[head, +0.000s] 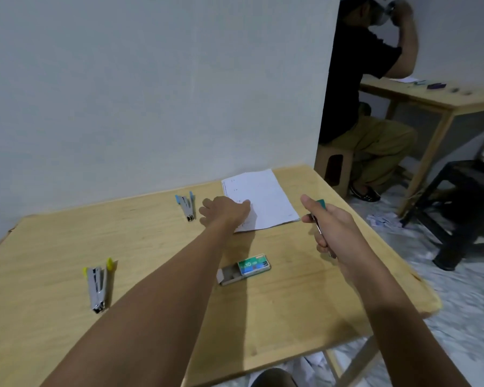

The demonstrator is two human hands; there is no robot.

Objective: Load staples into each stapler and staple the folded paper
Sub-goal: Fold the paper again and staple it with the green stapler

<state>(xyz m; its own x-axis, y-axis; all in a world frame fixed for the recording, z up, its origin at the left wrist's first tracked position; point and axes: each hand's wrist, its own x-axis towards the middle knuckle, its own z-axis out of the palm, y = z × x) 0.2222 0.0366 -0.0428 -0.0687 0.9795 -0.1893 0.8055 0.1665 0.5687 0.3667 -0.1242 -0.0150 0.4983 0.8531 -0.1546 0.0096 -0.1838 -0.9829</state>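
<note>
A green stapler [321, 203] is gripped by the right hand [337, 233]. The paper [263, 196] is touched by the left hand [224, 212], and whether it is pinched cannot be told. Stapling seems due: the paper's edge must be fed into the stapler.

A plain workroom, perhaps a makeshift office: bare pale wall [123, 93], a wooden worktop [53, 317] carrying a stapler [97, 286], staple box [246, 269] and paper [263, 199], and a second wooden table [444, 101] where another person [347, 79] sits on a stool [329, 150], paper scraps [383, 220] on the floor [458, 317].
</note>
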